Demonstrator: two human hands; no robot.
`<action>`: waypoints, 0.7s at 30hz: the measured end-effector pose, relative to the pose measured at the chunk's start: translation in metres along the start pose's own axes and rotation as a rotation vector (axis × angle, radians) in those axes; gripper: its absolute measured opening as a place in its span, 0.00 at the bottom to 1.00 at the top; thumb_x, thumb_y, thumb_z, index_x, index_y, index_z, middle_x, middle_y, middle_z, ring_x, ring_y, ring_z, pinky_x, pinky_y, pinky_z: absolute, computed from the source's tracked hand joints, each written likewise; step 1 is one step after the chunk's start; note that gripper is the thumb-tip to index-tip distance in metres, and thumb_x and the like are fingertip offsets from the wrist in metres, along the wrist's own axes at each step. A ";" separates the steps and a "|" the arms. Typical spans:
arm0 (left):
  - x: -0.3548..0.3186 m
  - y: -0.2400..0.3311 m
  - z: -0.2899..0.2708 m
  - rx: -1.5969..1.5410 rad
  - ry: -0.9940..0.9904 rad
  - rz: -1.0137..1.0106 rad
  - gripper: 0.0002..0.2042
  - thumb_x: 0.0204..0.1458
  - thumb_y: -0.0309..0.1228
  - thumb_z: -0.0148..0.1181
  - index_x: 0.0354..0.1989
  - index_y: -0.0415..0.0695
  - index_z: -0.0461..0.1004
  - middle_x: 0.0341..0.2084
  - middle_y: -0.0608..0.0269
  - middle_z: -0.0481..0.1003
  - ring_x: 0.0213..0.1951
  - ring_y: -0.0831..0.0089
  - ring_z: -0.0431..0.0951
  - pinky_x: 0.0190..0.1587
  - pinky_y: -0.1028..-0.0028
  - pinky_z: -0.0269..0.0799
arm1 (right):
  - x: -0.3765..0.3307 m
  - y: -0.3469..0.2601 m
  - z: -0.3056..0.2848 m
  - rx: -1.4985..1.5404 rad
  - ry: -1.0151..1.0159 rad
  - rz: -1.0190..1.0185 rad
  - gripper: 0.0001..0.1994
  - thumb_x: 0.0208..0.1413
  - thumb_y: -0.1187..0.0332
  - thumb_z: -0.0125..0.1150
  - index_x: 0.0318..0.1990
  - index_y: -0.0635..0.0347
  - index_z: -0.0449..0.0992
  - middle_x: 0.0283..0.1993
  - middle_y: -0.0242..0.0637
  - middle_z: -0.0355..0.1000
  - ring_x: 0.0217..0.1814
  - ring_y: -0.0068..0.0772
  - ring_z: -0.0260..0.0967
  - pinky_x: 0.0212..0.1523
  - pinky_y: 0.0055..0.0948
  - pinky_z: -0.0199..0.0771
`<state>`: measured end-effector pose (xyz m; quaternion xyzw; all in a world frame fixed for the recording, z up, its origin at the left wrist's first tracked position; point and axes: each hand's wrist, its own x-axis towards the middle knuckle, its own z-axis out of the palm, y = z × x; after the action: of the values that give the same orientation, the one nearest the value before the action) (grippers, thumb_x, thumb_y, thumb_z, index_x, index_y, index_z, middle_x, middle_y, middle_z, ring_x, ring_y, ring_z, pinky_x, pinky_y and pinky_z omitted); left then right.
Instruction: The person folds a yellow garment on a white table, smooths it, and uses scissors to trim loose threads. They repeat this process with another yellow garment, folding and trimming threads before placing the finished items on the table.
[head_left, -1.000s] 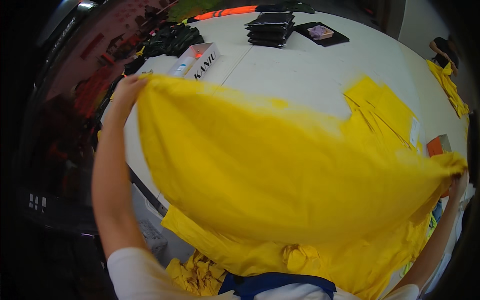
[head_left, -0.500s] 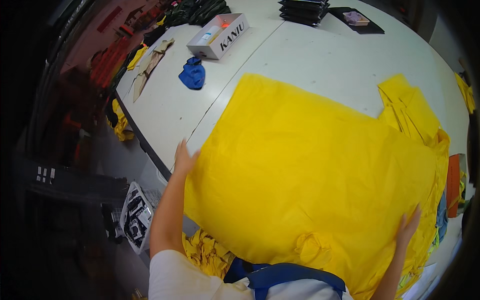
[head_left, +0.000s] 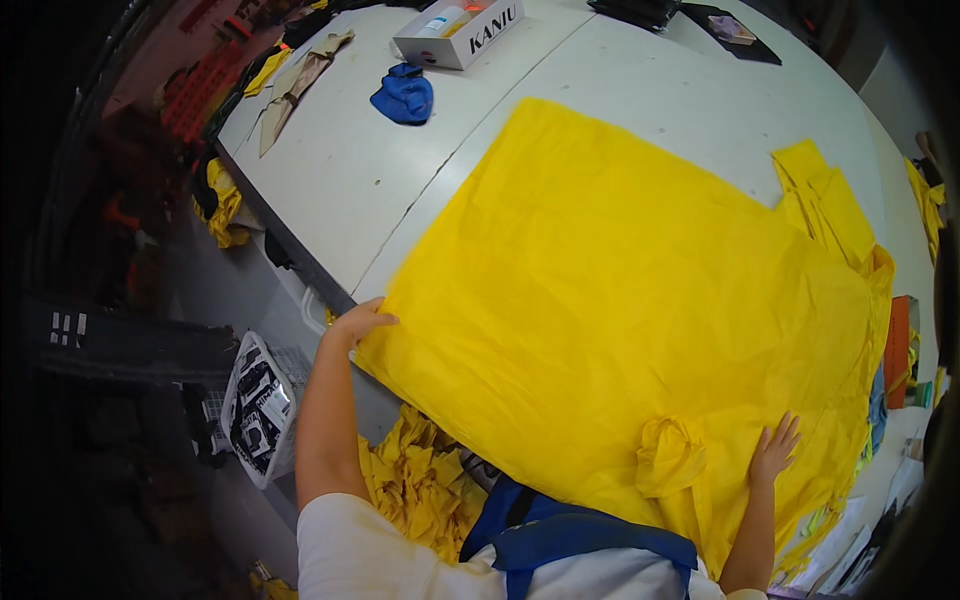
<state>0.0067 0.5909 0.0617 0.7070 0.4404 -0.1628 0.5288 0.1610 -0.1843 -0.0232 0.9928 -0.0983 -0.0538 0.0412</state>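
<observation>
A large yellow garment [head_left: 600, 290] of thin cloth lies spread over the table in front of me. Its sleeve [head_left: 820, 200] is folded out at the far right, and a gathered cuff-like piece [head_left: 670, 457] sits near my body. At the cloth's left edge, my left hand [head_left: 362, 322] is closed on the border, fingers on top and the thumb side partly hidden. My right hand [head_left: 775, 450] lies flat on the near right part of the cloth, its fingers spread, beside the gathered piece.
On the white table [head_left: 330, 210] are a blue cloth piece [head_left: 403, 97], a white box [head_left: 462, 42], black flat packs [head_left: 638, 10] and beige cloth [head_left: 300, 85]. Crumpled yellow cloth [head_left: 425, 490] lies below the near edge. A white basket [head_left: 262, 410] stands left; an orange box [head_left: 900, 350] stands right.
My left hand has come down onto the garment's left edge and closed there. The right hand has settled flat on the cloth, slightly left. The far edge of the cloth now lies flatter.
</observation>
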 end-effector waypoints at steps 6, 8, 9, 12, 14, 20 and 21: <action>0.015 -0.018 -0.003 0.619 -0.018 0.027 0.24 0.44 0.38 0.64 0.45 0.32 0.72 0.39 0.46 0.76 0.42 0.57 0.76 0.46 0.68 0.69 | -0.002 -0.001 0.010 0.002 0.022 0.014 0.28 0.62 0.48 0.35 0.69 0.36 0.44 0.74 0.29 0.33 0.74 0.50 0.28 0.60 0.72 0.31; 0.028 -0.035 -0.015 0.709 0.211 -0.009 0.23 0.44 0.37 0.64 0.44 0.32 0.73 0.38 0.45 0.76 0.42 0.54 0.76 0.47 0.67 0.69 | 0.005 0.002 0.016 0.002 0.038 0.019 0.28 0.62 0.48 0.36 0.69 0.36 0.44 0.74 0.30 0.34 0.74 0.50 0.29 0.61 0.72 0.32; 0.036 -0.043 -0.017 0.752 0.304 -0.013 0.23 0.44 0.37 0.64 0.44 0.32 0.73 0.38 0.45 0.76 0.42 0.53 0.76 0.47 0.66 0.69 | 0.007 0.007 0.025 -0.006 0.059 0.021 0.29 0.62 0.48 0.37 0.69 0.37 0.44 0.74 0.30 0.34 0.74 0.51 0.29 0.61 0.72 0.32; 0.030 -0.018 0.020 0.931 0.602 0.162 0.22 0.43 0.31 0.63 0.48 0.36 0.68 0.46 0.48 0.71 0.47 0.51 0.71 0.50 0.63 0.66 | 0.012 0.003 0.017 -0.011 0.015 0.023 0.30 0.61 0.48 0.40 0.69 0.38 0.45 0.74 0.32 0.34 0.74 0.52 0.31 0.62 0.70 0.34; -0.004 0.025 0.071 0.899 0.704 0.482 0.23 0.43 0.26 0.62 0.49 0.39 0.65 0.49 0.51 0.66 0.50 0.52 0.66 0.53 0.62 0.63 | 0.002 -0.011 0.005 0.105 0.087 -0.048 0.30 0.60 0.51 0.45 0.68 0.43 0.48 0.72 0.38 0.38 0.73 0.52 0.35 0.63 0.61 0.39; -0.109 0.054 0.328 0.080 -0.476 0.565 0.27 0.51 0.30 0.59 0.60 0.42 0.59 0.48 0.54 0.68 0.39 0.74 0.73 0.41 0.75 0.71 | -0.098 -0.103 -0.088 0.796 -0.278 0.039 0.20 0.59 0.56 0.50 0.50 0.63 0.66 0.32 0.46 0.72 0.31 0.41 0.71 0.34 0.33 0.71; -0.110 0.047 0.365 0.111 -0.462 0.620 0.25 0.52 0.29 0.58 0.59 0.42 0.59 0.48 0.55 0.67 0.38 0.75 0.73 0.41 0.75 0.71 | -0.114 -0.110 -0.092 0.817 -0.363 0.056 0.20 0.59 0.56 0.50 0.48 0.64 0.67 0.26 0.43 0.72 0.24 0.38 0.71 0.28 0.33 0.71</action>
<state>0.0687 0.2138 0.0251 0.7787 0.0657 -0.1739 0.5992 0.0818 -0.0474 0.0692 0.8991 -0.1442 -0.1827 -0.3707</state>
